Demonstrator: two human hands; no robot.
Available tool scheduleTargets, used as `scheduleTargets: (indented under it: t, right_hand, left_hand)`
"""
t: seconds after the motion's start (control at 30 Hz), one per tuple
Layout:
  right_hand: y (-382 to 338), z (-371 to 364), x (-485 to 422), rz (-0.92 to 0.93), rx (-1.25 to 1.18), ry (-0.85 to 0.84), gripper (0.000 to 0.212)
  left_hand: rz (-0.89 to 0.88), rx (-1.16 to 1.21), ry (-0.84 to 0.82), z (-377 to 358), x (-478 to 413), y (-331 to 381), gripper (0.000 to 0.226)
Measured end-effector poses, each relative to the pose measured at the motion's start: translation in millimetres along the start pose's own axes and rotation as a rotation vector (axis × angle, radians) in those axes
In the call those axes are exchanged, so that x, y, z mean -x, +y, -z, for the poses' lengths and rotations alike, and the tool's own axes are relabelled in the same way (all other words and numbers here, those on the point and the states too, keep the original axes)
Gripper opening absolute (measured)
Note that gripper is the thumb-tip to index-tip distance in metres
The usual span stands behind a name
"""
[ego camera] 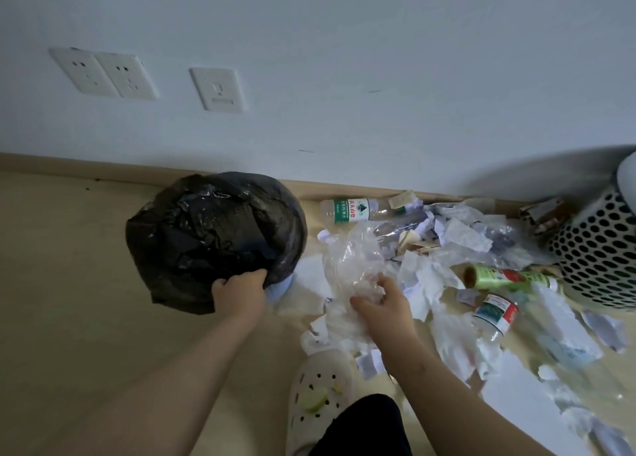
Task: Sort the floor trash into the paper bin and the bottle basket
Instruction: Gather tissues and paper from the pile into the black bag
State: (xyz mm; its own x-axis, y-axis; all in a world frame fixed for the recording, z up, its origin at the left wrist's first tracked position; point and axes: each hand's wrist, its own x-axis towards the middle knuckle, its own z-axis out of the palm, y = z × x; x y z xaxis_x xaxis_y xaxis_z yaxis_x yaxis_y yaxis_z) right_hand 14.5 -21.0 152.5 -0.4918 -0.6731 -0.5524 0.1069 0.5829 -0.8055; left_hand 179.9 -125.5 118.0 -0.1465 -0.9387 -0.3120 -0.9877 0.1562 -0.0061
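Observation:
A bin lined with a black bag [213, 235] stands on the floor by the wall. My left hand [239, 292] grips its near rim. My right hand [380, 304] holds a crumpled clear plastic wrap [354, 263] lifted from a heap of torn white paper [430, 283]. A green-labelled bottle [351, 210] lies by the skirting. A red-and-white-labelled bottle [495, 313] and a green-wrapped roll [499, 276] lie at the right. A white perforated basket [599, 249] stands at the far right.
Paper scraps spread over the floor to the lower right [537, 386]. My foot in a white clog [316, 397] is planted near the heap. Wall sockets [103, 73] sit above the skirting. Bare wooden floor [62, 283] lies to the left of the bin.

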Motion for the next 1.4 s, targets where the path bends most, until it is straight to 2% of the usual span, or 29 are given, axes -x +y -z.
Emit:
scheduleTargets:
  t: [0.17, 0.23, 0.3, 0.4, 0.53, 0.57, 0.6, 0.63, 0.7, 0.73, 0.77, 0.87, 0.93, 1.07, 1.1, 1.17, 1.23, 1.33, 1.37, 1.4]
  right_hand:
    - [-13, 16, -2, 0.02, -0.143, 0.164, 0.035]
    - [-22, 19, -2, 0.033, -0.208, 0.268, 0.04]
    - [-32, 21, -1, 0.099, -0.221, 0.356, 0.039]
    - [-48, 20, 1, 0.323, -0.176, 0.47, 0.038]
    - [-66, 3, 6, 0.746, -0.06, 0.551, 0.042]
    - [-64, -4, 5, 0.791, 0.048, 0.496, 0.045]
    - [-60, -9, 2, 0.787, 0.234, 0.365, 0.05]
    - [-53, -12, -3, 0.726, 0.517, 0.182, 0.055]
    - [-37, -13, -14, 0.463, 1.051, -0.144, 0.056]
    - [-35, -13, -17, 0.376, 1.161, -0.219, 0.054]
    - [-34, -13, -18, 0.362, 1.183, -0.226, 0.051]
    - [-34, -15, -19, 0.493, 1.084, -0.097, 0.045]
    - [-30, -14, -21, 0.497, 1.053, -0.061, 0.042]
    - [-17, -7, -26, 0.418, 1.022, 0.058, 0.041]
    - [-15, -5, -27, 0.383, 1.016, 0.074, 0.042]
    - [-10, 0, -30, 0.276, 0.938, 0.071, 0.047]
    - [-5, 3, -33, 0.129, 0.643, 0.048, 0.052]
    - [-1, 1, -37, 0.039, 0.139, 0.066, 0.053]
    - [0, -1, -38, 0.032, 0.079, 0.066, 0.053]
    - [1, -3, -38, 0.031, 0.051, 0.056, 0.054]
  left_hand:
    - [-0.386, -0.076, 0.055, -12, 24, 36, 0.03]
    - [-0.462, -0.071, 0.081, -13, 31, 45, 0.029]
    - [-0.52, -0.065, 0.184, -7, 40, 48, 0.02]
    - [-0.557, -0.025, 0.295, -19, 43, 39, 0.034]
    - [-0.6, 0.006, 0.435, -31, 53, 17, 0.044]
    - [-0.621, 0.031, 0.461, -30, 54, 12, 0.044]
    - [-0.632, 0.07, 0.468, -28, 57, 7, 0.043]
    - [-0.631, 0.128, 0.494, -27, 60, 4, 0.045]
    - [-0.539, 0.271, 0.539, -18, 61, 1, 0.053]
    - [-0.472, 0.333, 0.557, -13, 59, 1, 0.052]
    - [-0.411, 0.371, 0.57, -10, 56, 1, 0.047]
    - [-0.391, 0.321, 0.588, -5, 43, 8, 0.031]
    - [-0.391, 0.195, 0.489, 0, 31, 20, 0.027]
    - [-0.235, -0.222, -0.159, 17, 15, 37, 0.038]
    - [-0.187, -0.295, -0.237, 22, 14, 38, 0.038]
    - [-0.149, -0.342, -0.205, 30, 15, 35, 0.04]
    - [-0.194, -0.31, -0.037, 32, 21, 29, 0.037]
    - [-0.209, -0.03, 0.375, 28, 38, 13, 0.019]
    - [-0.105, 0.148, 0.455, 26, 42, 5, 0.018]
    - [0.051, 0.366, 0.457, 24, 43, -1, 0.016]
